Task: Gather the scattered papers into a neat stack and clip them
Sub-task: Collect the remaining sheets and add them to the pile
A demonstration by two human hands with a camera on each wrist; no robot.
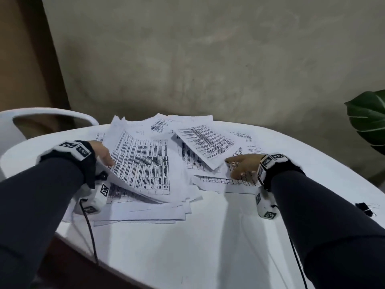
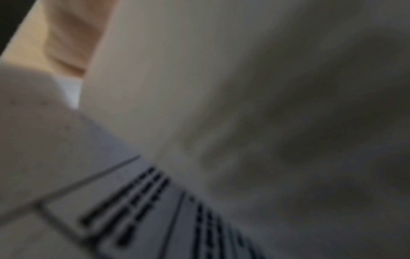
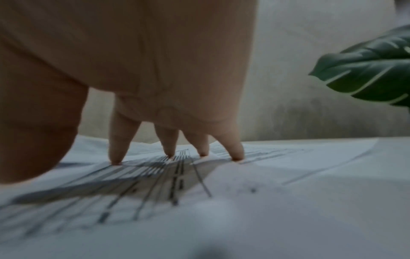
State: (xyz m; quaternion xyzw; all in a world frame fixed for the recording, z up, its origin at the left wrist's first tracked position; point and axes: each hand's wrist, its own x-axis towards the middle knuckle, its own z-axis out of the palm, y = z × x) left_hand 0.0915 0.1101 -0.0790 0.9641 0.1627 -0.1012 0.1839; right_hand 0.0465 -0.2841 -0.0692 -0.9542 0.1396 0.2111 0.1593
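Several printed sheets [image 1: 206,142] lie scattered and overlapping on a white table [image 1: 187,247]. My left hand [image 1: 105,156] pinches the left edge of one table-printed sheet [image 1: 145,163], thumb on top, and that edge is lifted off the pile. The left wrist view is blurred: a pale sheet [image 2: 244,105] fills it, above printed paper [image 2: 144,210]. My right hand [image 1: 239,163] presses on a sheet [image 1: 225,180] at the right of the pile. Its straight fingertips [image 3: 115,157] stand on the paper [image 3: 221,210]. Black binder clips [image 1: 365,208] lie by my right forearm.
A white plastic chair [image 1: 41,117] stands behind the table at the left. A large green leaf [image 1: 368,117] [image 3: 366,73] hangs at the far right. A grey wall [image 1: 208,59] rises just behind the table. Cables run from both wrists over the near table edge.
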